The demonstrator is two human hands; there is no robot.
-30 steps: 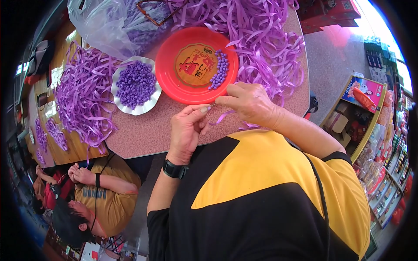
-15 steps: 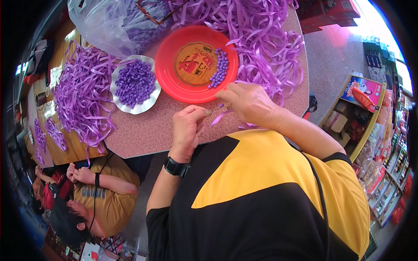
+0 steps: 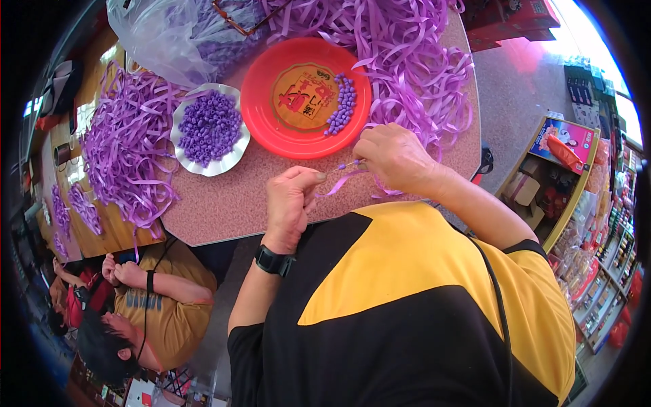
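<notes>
My left hand [image 3: 290, 203] is closed, thumb and forefinger pinching one end of a thin needle [image 3: 329, 172]. Small purple beads [image 3: 342, 167] sit along the needle, between my two hands. My right hand [image 3: 395, 157] is closed too, its fingertips pinched around a bead at the needle's other end; what else they cover is hidden. A purple ribbon [image 3: 344, 180] loops below the needle. Just beyond my hands, a red plate [image 3: 261, 122] carries a cluster of purple beads [image 3: 344, 102] on its right side.
A white fluted dish [image 3: 218, 167] heaped with beads stands left of the plate. Purple ribbon piles [image 3: 125, 149] lie on both sides. At the back are a clear plastic bag [image 3: 152, 41] and glasses [image 3: 234, 26]. Another person [image 3: 169, 305] sits at the left.
My right hand has drawn back from the plate's edge and moved slightly right. Two beads now show on the needle, where one showed before.
</notes>
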